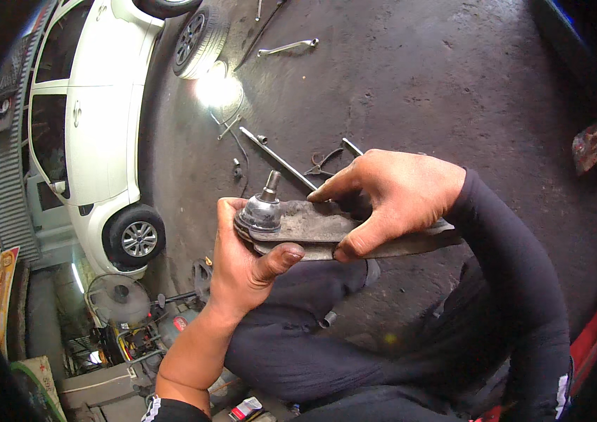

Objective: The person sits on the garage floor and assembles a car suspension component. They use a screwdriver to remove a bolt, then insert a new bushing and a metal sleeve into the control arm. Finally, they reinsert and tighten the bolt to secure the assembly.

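Note:
Both my hands hold a dusty grey car control arm (326, 224) above my lap. A ball joint (262, 213) with a threaded stud pointing up sits at its left end. My left hand (236, 261) is closed around that end, its blackened thumb along the near edge. From above, my right hand (397, 197) grips the middle of the arm, thumb on the near edge and fingers over the far side. The arm's right end passes under my right wrist, partly hidden. A dark sleeve covers my right forearm.
Beyond my hands, a long metal bar (277, 158) and a spanner (290, 48) lie on the dark floor. A bright lamp (218, 90) glows near a loose wheel (200, 41). A white car (105, 105) stands at left, with a fan (119, 298) nearer me.

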Available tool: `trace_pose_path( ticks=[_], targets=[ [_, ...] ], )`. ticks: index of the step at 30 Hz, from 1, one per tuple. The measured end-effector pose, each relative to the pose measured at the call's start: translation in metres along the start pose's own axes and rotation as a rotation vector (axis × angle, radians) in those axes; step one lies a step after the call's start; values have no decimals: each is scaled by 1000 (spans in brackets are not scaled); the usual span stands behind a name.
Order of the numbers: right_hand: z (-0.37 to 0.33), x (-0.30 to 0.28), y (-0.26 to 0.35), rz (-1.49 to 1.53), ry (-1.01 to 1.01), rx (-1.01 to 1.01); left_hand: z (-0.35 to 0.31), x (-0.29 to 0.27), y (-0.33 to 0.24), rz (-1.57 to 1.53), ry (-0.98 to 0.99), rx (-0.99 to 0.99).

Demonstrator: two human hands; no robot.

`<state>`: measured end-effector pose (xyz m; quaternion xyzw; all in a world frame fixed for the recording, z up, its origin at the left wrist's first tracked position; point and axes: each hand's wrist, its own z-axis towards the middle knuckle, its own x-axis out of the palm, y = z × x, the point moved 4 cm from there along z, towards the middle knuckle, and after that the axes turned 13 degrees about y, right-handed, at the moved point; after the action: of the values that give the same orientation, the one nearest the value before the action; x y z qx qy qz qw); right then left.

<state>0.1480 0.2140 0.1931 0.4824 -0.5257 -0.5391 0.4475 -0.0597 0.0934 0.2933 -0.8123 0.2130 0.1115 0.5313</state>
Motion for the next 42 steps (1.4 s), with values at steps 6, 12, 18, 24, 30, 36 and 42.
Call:
trace_pose_path(
  ticks=[6, 12, 18, 24, 30, 36, 42],
  targets=[
    [5, 3, 6, -97, -11, -51, -2, -8, 2, 86, -1, -9],
    [5, 9, 1, -88, -26, -54, -5, -7, 8, 11, -10, -21],
    [4, 23, -1, -12, -158, -149, 3, -19, 10, 107, 26, -34],
    [6, 22, 13, -5, -392, -300, 9, -26, 1, 372, 147, 123],
    [-3, 37, 38, -187, -573, -418, 11, -15, -7, 498, 294, 323],
    [-10, 54, 50, -126, -610, -355, 13, -12, -14, 503, 319, 364],
    [-11, 54, 55, -64, -640, -318, 17, -9, -23, 516, 351, 383]
  ],
)
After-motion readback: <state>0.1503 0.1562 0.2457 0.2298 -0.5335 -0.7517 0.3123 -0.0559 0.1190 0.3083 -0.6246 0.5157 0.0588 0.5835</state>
